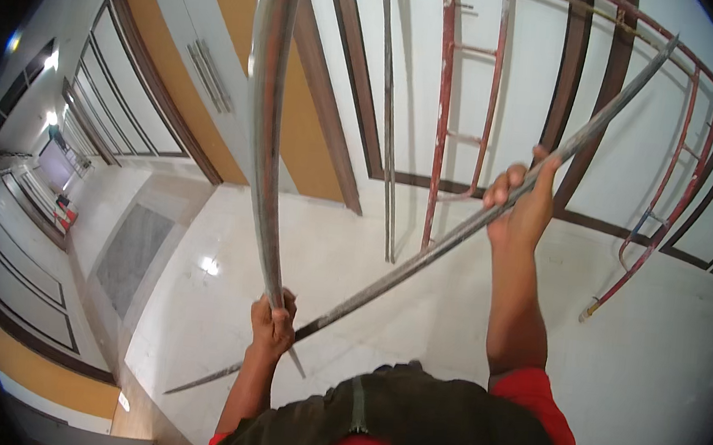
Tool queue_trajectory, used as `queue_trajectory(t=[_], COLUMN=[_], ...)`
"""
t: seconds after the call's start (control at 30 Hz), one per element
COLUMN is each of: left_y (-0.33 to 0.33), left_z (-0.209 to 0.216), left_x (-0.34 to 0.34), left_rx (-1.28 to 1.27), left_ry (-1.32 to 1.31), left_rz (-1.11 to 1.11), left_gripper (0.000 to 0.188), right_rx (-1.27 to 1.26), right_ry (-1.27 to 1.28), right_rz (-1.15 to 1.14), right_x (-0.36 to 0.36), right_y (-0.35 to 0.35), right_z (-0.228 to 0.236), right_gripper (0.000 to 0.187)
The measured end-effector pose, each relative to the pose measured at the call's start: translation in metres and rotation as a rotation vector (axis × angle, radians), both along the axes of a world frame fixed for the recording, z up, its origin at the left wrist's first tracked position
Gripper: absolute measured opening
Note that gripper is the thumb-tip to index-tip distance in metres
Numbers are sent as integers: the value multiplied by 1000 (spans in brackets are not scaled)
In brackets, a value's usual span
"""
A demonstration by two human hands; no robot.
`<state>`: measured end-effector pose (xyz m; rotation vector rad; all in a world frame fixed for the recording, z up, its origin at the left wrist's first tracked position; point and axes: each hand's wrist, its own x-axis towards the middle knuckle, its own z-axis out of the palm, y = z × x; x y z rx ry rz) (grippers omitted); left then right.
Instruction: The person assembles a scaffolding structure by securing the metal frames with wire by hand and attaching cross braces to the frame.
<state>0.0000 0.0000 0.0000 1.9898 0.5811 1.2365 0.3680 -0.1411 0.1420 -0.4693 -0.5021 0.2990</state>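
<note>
My left hand is closed around the lower part of a long upright metal pole, brownish grey with a shiny side. Its top runs out of view, and its lower tip shows just below my fist. A second long grey metal pole slants from low on the left to high on the right. My right hand grips it above the middle, fingers curled around it. The slanted pole passes behind my left wrist. Whether the two poles touch there, I cannot tell.
Red, paint-worn scaffold frames lean against the white panelled wall ahead. Beside them, thin grey rods stand on the glossy pale floor. A double door with long handles is at the left, where a corridor stretches away.
</note>
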Motion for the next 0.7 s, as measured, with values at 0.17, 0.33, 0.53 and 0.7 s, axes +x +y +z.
queue_trajectory(t=[0.17, 0.33, 0.53, 0.7], left_y=[-23, -42, -34, -30], left_z=[-14, 20, 32, 35], left_x=[-3, -82, -58, -57], left_rx=[-12, -41, -33, -99], left_ry=[-33, 151, 328, 474], left_rz=[-58, -49, -46, 0], left_gripper=[72, 74, 75, 65], right_rx=[-103, -154, -284, -392], right_ry=[146, 420, 579, 699], right_rz=[-7, 62, 55, 54], right_x=[-4, -51, -27, -31], right_y=[-17, -17, 11, 24], right_z=[-27, -73, -119, -173], right_gripper=[56, 43, 30, 29])
